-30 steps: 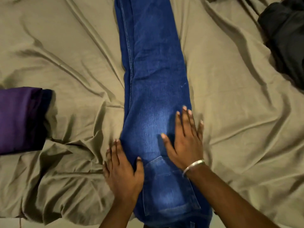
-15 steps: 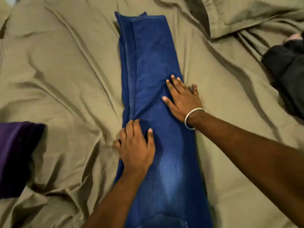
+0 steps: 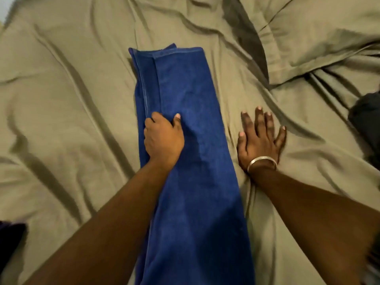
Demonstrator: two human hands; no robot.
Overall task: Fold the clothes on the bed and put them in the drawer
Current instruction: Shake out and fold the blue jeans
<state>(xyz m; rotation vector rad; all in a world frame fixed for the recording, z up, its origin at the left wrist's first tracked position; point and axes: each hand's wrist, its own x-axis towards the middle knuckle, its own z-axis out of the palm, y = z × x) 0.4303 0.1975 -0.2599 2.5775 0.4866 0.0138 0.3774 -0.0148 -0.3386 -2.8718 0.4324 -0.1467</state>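
A pair of blue jeans point(image 3: 191, 161), folded lengthwise into one long strip, lies on an olive-sheeted bed point(image 3: 72, 120), its long axis running from the near edge of the view away from the person, leaning slightly to the left as it goes. The hem end points away, toward a pillow point(image 3: 318, 48) that sits beyond and to the right of the jeans. The left hand point(image 3: 163, 138) rests on the left edge of the jeans about midway along the visible strip, fingers curled over the seam side and thumb laid on the denim, gripping that edge. The right hand point(image 3: 260, 138), a silver bangle point(image 3: 262, 162) at its wrist, lies flat and released on the sheet just to the right of the jeans, fingers spread, not touching the denim. A dark garment point(image 3: 366, 120) sits well to the right of the jeans; a purple cloth point(image 3: 10, 237) shows at their near left.
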